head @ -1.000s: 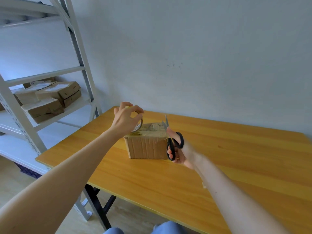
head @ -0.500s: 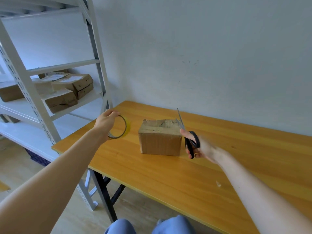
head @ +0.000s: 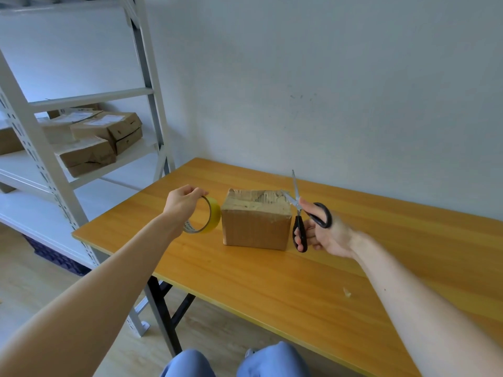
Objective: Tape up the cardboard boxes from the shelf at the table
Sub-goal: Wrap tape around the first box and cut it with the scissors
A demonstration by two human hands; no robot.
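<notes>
A small cardboard box (head: 255, 227) with tape across its top stands on the wooden table (head: 272, 289). My left hand (head: 182, 204) holds a yellow tape roll (head: 213, 216) upright just left of the box, its lower edge near the tabletop. My right hand (head: 326, 235) grips black-handled scissors (head: 302, 221) just right of the box, blades spread and pointing up.
A grey metal shelf (head: 89, 170) stands left of the table with several cardboard boxes (head: 109, 131) stacked on it. A small scrap (head: 347, 292) lies on the table near my right forearm. My knees (head: 234, 361) show below the table's front edge.
My left hand carried the tape roll off the box top to its left side and lowered it. My right hand drew the scissors slightly away to the right of the box.
</notes>
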